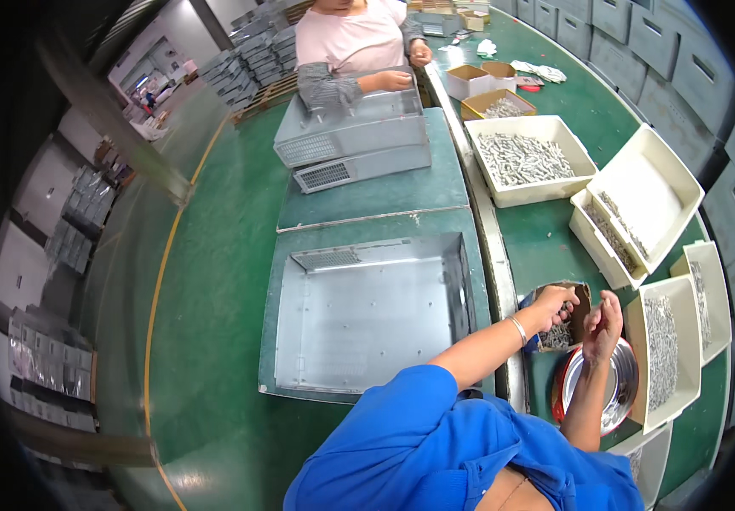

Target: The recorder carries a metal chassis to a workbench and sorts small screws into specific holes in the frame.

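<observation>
My left hand is above a small cardboard box of dark metal fasteners. Its fingers are pinched together; whatever is in them is too small to make out. Beside it, my right hand is raised with the palm turned toward the left, thumb and fingers apart, and nothing shows in it. Under my right forearm sits a round shiny metal bowl with a red outside. To the left of my arms, an open grey metal case lies on a green work surface.
Cream bins of small metal parts line the green bench at right; one tilted bin rests on another. Across from me, a co-worker in pink handles stacked grey cases. Grey crates form a wall at far right.
</observation>
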`<state>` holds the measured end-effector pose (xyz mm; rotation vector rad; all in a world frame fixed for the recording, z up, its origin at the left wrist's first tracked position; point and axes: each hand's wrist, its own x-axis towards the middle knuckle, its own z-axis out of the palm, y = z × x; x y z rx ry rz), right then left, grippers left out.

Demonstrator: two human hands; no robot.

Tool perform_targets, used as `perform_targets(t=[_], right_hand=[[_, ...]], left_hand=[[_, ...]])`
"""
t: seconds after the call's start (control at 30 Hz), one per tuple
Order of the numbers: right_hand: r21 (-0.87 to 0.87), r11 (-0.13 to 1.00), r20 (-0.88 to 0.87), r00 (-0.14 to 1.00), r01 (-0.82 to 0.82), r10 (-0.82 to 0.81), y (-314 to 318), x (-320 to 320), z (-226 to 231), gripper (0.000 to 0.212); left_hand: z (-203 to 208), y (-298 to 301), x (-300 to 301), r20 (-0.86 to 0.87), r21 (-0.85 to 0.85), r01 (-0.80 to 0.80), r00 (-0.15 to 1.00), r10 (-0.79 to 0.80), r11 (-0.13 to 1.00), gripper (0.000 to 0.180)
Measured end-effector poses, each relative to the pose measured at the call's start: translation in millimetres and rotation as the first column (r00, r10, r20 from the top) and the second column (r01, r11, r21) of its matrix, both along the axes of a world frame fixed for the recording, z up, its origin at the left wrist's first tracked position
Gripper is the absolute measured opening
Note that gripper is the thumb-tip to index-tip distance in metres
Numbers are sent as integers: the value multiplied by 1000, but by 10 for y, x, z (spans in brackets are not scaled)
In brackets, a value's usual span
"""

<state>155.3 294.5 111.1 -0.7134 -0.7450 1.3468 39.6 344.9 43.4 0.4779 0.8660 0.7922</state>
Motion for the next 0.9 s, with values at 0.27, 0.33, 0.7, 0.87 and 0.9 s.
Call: perform_targets(t=[0.27, 0.33, 0.7, 0.87, 0.9], right_hand=[[746, 395, 408, 837, -536, 364, -537, -672, 1814, 15], [900, 103, 309, 787, -423, 534, -655, -926, 1908, 12], [836, 17, 263, 427, -549, 865, -1354, -1899, 2038, 5], [791, 163, 134, 427, -589, 894, -1709, -2197, 1956, 16], [791, 178, 110, 423, -585, 899, -1748, -2256, 1935, 18]], left_hand=[[83, -275, -349, 283, -59, -50, 957, 64, 997, 26], [200, -410, -679, 429, -121, -37, 899, 86, 992, 28], [220, -1381, -2139, 615, -213, -485, 609, 502, 848, 29], [260, -1655, -2299, 644, -195, -546, 555, 526, 815, 28], [261, -1709, -2336, 645, -191, -556, 550, 531, 809, 28]])
